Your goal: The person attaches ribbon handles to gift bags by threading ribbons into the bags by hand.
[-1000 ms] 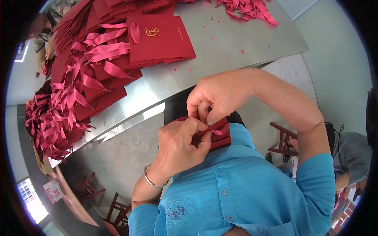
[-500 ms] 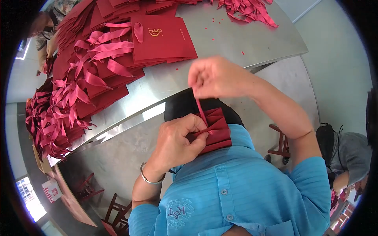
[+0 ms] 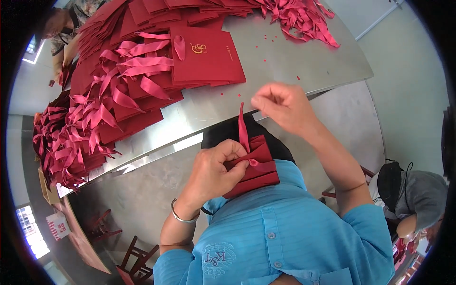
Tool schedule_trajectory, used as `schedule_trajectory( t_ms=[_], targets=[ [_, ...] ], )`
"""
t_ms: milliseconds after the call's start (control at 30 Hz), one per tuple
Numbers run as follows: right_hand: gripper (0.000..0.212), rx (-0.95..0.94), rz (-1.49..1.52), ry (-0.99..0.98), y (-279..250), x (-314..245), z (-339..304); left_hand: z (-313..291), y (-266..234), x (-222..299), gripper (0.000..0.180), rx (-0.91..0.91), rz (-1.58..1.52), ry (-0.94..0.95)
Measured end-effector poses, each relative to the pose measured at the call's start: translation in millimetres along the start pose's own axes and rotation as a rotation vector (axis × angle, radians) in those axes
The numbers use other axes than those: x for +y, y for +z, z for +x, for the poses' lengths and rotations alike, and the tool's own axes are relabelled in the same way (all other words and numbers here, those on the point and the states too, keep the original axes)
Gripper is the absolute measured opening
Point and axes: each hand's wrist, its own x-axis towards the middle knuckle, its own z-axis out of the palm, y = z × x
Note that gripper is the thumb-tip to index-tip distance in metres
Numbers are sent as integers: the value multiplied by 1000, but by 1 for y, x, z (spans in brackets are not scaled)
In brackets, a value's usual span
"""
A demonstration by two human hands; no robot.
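A small dark-red paper bag [image 3: 260,153] rests against my body at the lap, its folded side gussets showing. My left hand [image 3: 209,168] pinches its edge between thumb and fingers. From beside those fingers a pink ribbon [image 3: 242,127] stands up, its upper end loose. A short loop of the same ribbon lies on the bag's near side, by my left thumb. My right hand [image 3: 287,107] is raised to the right of the ribbon's tip, apart from it. Its fingers are curled toward the thumb, and I see nothing between them.
A metal table [image 3: 299,61] spans the front, bearing stacked red bags [image 3: 209,57] with pink ribbon handles. A ribbon heap [image 3: 304,21] and small red dots lie farther right. Another person [image 3: 64,47] is at the far left; one [image 3: 418,190] sits at right. Wooden stools [image 3: 137,256] stand lower left.
My right hand has let go of the ribbon and moved right and slightly down. The ribbon's end now stands free. My left hand keeps its grip on the bag.
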Motion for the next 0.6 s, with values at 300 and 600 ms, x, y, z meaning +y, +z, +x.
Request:
schedule_trajectory(
  t_ms=[300,600],
  targets=[
    [17,-274,97,184,17,-8,-11,3,5,0,14,92,-4,55],
    [10,-155,371,215,36,-4,-10,1,3,2,11,76,2,39]
  ],
)
